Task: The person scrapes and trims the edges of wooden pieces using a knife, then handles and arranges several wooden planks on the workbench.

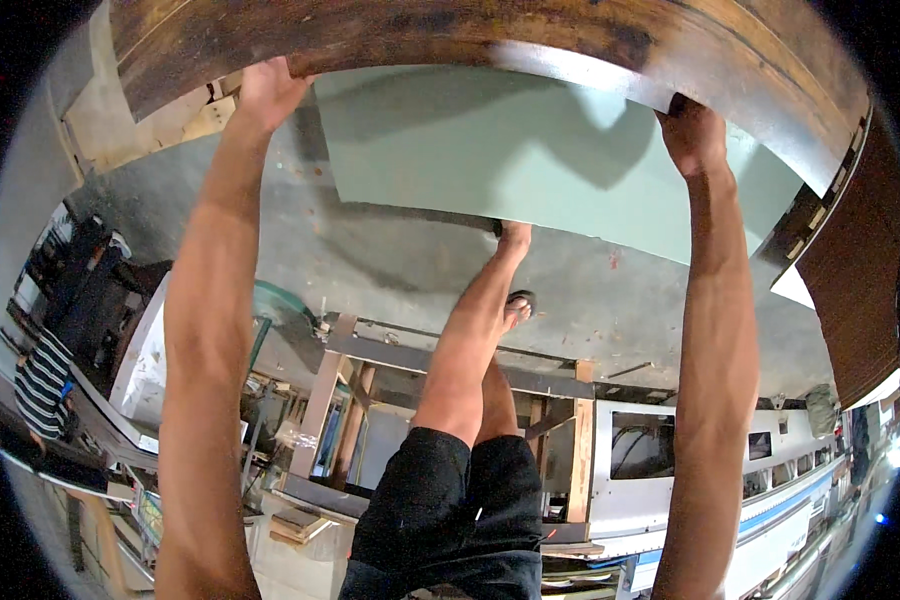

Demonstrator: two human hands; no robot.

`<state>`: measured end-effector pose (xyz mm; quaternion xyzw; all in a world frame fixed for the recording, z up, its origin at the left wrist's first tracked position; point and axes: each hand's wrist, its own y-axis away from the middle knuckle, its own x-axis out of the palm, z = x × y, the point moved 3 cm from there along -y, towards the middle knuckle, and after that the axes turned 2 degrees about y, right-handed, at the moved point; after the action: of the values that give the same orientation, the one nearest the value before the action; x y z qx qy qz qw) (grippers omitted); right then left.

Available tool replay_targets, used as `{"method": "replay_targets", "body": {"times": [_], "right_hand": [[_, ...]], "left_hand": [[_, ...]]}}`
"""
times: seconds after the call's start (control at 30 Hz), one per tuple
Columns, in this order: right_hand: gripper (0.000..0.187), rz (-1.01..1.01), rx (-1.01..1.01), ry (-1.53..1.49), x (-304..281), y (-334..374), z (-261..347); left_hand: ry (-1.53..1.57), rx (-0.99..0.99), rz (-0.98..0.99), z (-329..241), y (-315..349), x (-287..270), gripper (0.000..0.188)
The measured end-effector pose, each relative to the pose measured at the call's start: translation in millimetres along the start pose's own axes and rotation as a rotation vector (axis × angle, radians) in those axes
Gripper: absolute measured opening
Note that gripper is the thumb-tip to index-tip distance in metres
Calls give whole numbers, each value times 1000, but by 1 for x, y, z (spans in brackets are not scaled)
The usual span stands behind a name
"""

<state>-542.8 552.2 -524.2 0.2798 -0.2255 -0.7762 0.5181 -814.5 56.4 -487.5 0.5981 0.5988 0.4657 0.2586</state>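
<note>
Hands point(270, 90) point(692, 135) gripping wooden board point(420, 30), edge overhead

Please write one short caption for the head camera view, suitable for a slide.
Both hands, left hand and right hand, grip the edge of a large brown wooden board above a pale green panel.

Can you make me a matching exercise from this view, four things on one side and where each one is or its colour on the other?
Things:
1. left hand
2. right hand
3. green panel
4. shorts

Places or colours:
A. black, at the lower middle
B. gripping the brown board near its right end
C. pale green, lying on the floor under the brown board
D. gripping the brown board near its left end

Pairs: 1-D, 2-B, 3-C, 4-A
</note>
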Motion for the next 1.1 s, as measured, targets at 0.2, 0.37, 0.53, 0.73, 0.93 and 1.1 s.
{"method": "replay_targets", "body": {"times": [0.2, 0.37, 0.53, 0.73, 0.93, 1.1], "right_hand": [[85, -345, 157, -534, -9, 74, 24], [61, -459, 23, -25, 30, 255, 1], [74, -577, 231, -283, 46, 482, -38], [84, -755, 346, -144, 77, 704, -101], [45, -140, 622, -246, 121, 868, -164], [58, -341, 509, -249, 143, 957, -116]], "left_hand": [[-228, 106, -247, 6, 60, -24, 69], [-1108, -139, 19, 66, 206, -133, 70], [-785, -395, 174, 166, 374, -124, 71], [-1315, 252, 482, 239, 536, -96, 42], [-1882, 530, 1315, 307, 632, -30, 37], [-2028, 16, 1547, 365, 641, -20, 43]]}}
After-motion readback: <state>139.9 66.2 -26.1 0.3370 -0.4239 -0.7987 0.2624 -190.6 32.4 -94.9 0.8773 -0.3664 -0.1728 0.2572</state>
